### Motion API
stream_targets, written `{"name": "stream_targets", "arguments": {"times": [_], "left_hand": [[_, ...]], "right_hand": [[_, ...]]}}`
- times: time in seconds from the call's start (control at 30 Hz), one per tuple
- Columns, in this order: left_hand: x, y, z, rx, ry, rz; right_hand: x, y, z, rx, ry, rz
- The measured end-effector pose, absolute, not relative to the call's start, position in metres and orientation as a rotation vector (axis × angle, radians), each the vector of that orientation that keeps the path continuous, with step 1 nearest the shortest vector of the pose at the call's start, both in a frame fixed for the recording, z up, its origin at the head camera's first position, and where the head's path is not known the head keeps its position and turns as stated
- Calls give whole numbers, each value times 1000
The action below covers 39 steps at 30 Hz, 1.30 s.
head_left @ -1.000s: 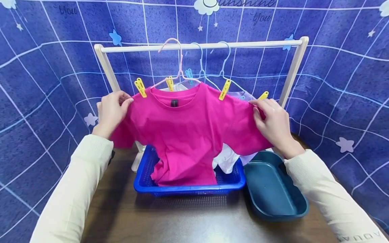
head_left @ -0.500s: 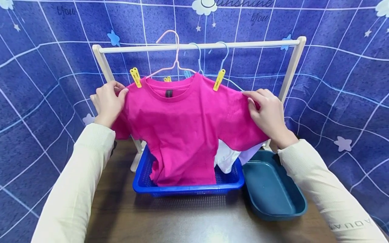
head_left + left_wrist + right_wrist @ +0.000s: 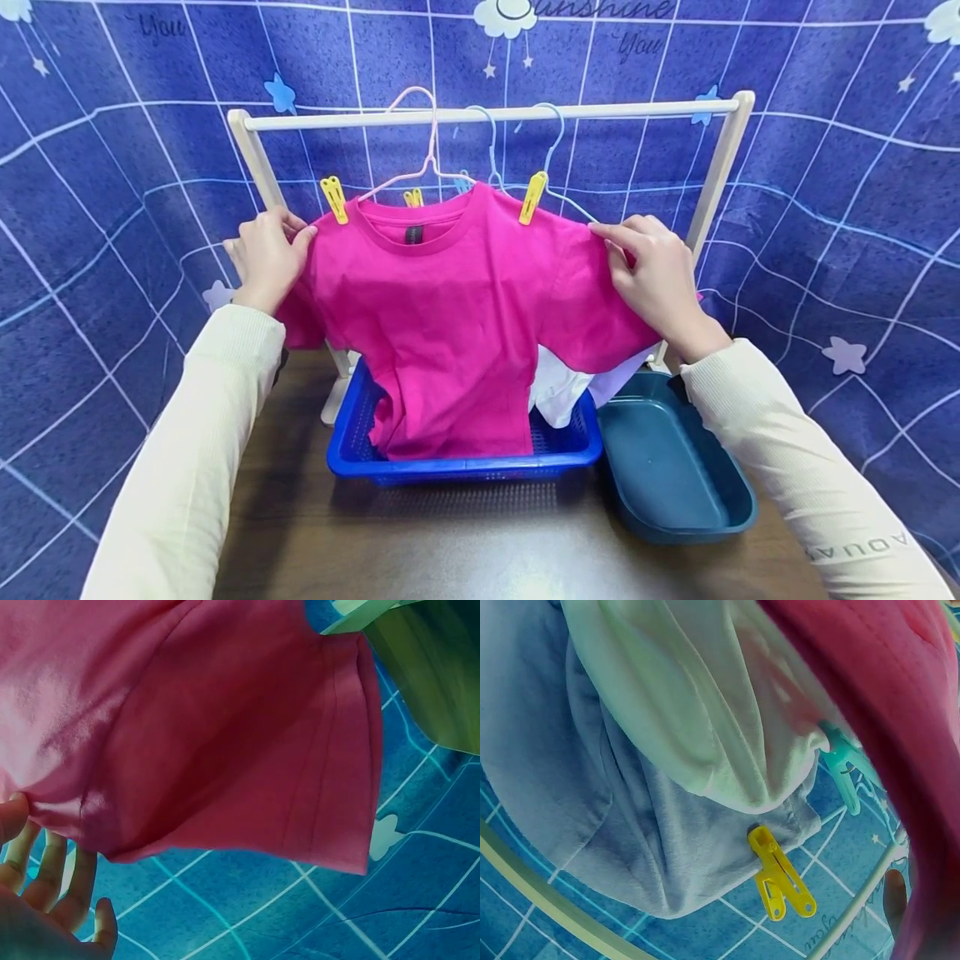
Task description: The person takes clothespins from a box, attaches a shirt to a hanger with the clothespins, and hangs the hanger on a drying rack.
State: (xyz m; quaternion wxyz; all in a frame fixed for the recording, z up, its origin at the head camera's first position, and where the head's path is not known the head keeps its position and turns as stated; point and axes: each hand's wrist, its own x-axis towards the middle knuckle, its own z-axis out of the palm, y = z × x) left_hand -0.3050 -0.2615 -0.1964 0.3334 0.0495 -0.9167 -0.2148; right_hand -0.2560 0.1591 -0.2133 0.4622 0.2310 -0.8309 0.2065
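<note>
A magenta T-shirt [image 3: 442, 317] hangs on a pink hanger [image 3: 432, 142]. Yellow clothespins grip its two shoulders, a left clothespin [image 3: 333, 200] and a right clothespin [image 3: 533, 198]. My left hand [image 3: 266, 254] pinches the left shoulder near the sleeve; in the left wrist view, its thumb is against the cloth and the other fingers fan out below. With my right hand [image 3: 656, 271] I pinch the opposite shoulder near the sleeve. The hanger's hook reaches over the white rail [image 3: 480, 115], its tip at the rail. The shirt's hem drops into the blue basket [image 3: 465, 468].
Two blue hangers [image 3: 555, 137] hang on the rail behind. A white garment [image 3: 705, 712] and a lavender garment [image 3: 652, 840] hang there, with a yellow clothespin [image 3: 780, 874] and a teal clothespin [image 3: 844, 769]. A dark teal basin [image 3: 675, 467] stands right of the basket.
Both hands first raised the shirt and hanger, lifting the hook higher above the rail. Since then the hanger has dropped slightly and shifted a little left, its hook lower at the rail.
</note>
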Motion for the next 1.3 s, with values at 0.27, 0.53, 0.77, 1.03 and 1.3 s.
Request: {"name": "stream_targets", "arguments": {"times": [0.27, 0.53, 0.77, 1.03, 1.3], "left_hand": [[-309, -265, -212, 92, -2416, -556], [-314, -262, -224, 15, -2428, -515], [-307, -263, -235, -10, -2380, -484], [-283, -273, -249, -39, -2337, -454], [-255, -276, -267, -129, -2376, -418]], "right_hand": [[-256, 159, -226, 603, -2074, 477], [-254, 161, -230, 633, -2073, 497], [-251, 172, -235, 663, -2081, 554], [-239, 199, -241, 629, -2107, 556], [-222, 231, -258, 572, -2121, 500]]}}
